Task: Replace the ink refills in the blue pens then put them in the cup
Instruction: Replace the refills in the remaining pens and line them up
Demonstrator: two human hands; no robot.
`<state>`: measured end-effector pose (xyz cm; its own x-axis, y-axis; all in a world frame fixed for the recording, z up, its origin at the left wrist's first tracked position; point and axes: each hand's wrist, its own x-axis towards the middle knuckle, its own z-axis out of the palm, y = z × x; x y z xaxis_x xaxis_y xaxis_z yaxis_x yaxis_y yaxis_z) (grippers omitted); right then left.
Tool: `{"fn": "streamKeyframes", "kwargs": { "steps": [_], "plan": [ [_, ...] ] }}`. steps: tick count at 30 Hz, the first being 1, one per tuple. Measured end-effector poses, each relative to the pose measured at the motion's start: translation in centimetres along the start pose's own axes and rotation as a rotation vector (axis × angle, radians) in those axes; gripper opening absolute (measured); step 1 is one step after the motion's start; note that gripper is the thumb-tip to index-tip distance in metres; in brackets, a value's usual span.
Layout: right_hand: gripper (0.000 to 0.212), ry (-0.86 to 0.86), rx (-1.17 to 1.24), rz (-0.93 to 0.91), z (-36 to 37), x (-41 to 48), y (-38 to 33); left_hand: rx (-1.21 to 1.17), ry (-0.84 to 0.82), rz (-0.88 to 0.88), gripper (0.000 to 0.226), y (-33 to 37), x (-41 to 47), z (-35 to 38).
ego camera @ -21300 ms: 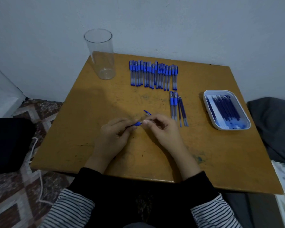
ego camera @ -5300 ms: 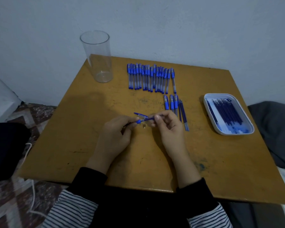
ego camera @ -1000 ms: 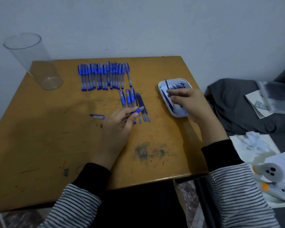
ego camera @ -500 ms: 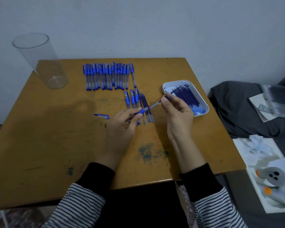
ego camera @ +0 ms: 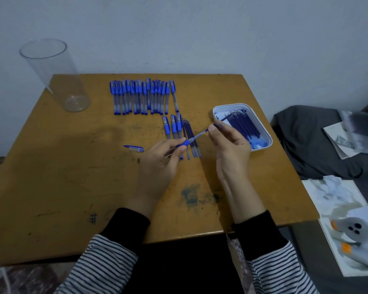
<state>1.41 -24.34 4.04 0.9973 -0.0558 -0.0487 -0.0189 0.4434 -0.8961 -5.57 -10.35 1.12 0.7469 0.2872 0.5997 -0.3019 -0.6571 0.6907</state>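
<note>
Over the middle of the table, the left hand has its grip pinched round an open pen barrel — a clear tube with a blue rubber sleeve at its front — tilted up toward the right. The right hand pinches a thin dark-blue refill between thumb and fingertips, its lower end at the barrel's mouth. Left of the hands lie a blue cap and a small metal tip. Just beyond the fingers, three pens lie beside loose refills. Toward the right edge a white tray holds more dark refills. A tight row of blue pens lies near the far edge — the clear cup stands upright at the far left corner.
</note>
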Motion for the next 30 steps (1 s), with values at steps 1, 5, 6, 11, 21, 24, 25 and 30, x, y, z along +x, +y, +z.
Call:
{"fn": "streamKeyframes", "kwargs": {
  "steps": [1,5,6,11,21,24,25,30],
  "plan": [
    [0.027,0.001,-0.009,0.000,0.0,0.0,0.0,0.000,-0.002,-0.003,0.019,0.0,0.0,0.0],
    [0.027,0.011,-0.047,-0.052,0.2,-0.4,-0.2,0.008,-0.011,-0.001,0.020,-0.1,0.0,0.0],
    [0.025,0.010,-0.075,-0.092,0.2,-0.5,-0.3,0.013,-0.009,0.001,0.020,-0.1,0.0,0.0],
    [0.014,-0.134,-0.316,-0.286,0.1,-1.7,-0.9,0.015,0.018,0.029,0.019,0.0,-0.1,0.0],
    [0.020,-0.204,-0.428,-0.385,0.6,-3.4,0.7,0.042,0.032,0.056,0.019,0.4,0.0,-0.6],
    [0.017,-0.213,-0.455,-0.396,0.8,-3.5,0.9,0.070,0.035,0.075,0.020,0.8,0.2,-1.2],
    [0.017,-0.221,-0.464,-0.403,0.8,-3.4,1.0,0.074,0.036,0.072,0.020,0.9,0.2,-1.4],
    [0.018,-0.234,-0.530,-0.484,1.1,-3.4,1.2,0.077,0.033,0.039,0.018,0.6,-0.1,-2.2]
  ]
}}
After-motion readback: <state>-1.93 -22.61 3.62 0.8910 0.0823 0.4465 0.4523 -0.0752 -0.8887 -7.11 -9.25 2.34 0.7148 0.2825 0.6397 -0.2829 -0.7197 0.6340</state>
